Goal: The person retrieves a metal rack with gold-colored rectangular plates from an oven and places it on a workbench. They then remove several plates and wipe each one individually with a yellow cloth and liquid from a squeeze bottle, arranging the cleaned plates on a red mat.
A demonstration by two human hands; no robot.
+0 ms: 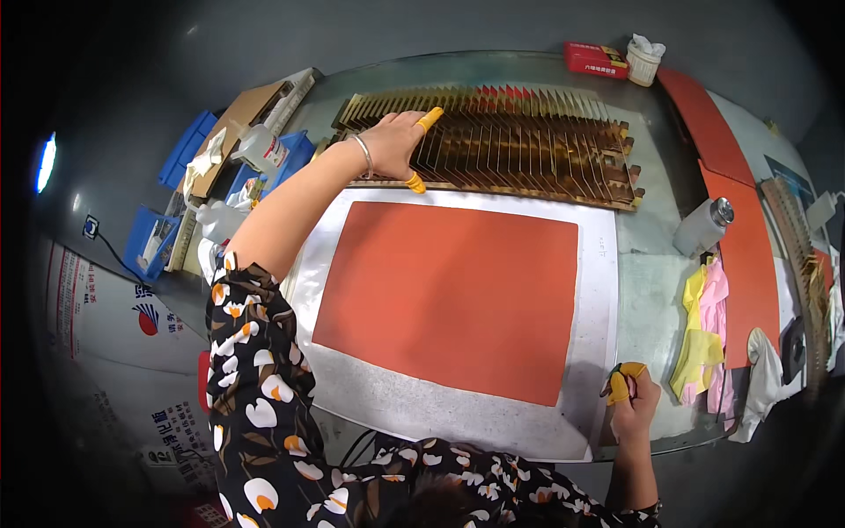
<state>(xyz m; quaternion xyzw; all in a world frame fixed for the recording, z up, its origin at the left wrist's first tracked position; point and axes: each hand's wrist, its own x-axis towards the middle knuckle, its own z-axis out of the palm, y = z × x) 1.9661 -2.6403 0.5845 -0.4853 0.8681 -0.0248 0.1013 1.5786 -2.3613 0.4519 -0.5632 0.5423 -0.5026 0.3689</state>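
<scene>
My left hand [393,148] reaches to the left end of a long brass-coloured rack [493,195] with many thin plates [510,141] standing upright in rows. Its thumb and a finger, in yellow finger covers, are spread apart, and no object shows between them. Below the rack lies a rectangular orange-red sheet [449,295] on a larger white sheet [597,290]. By the lower right corner of the white sheet, my right hand [635,403] is closed, also with yellow finger covers. Something small and dark shows at its fingers, too hidden to name.
At right stand a grey bottle [704,229] and a yellow cloth [697,339] beside a pink cloth [716,299]. A red box [596,60] and a white cup [643,66] sit at the back. Blue bins [151,242] and a white plastic bottle [260,150] line the left.
</scene>
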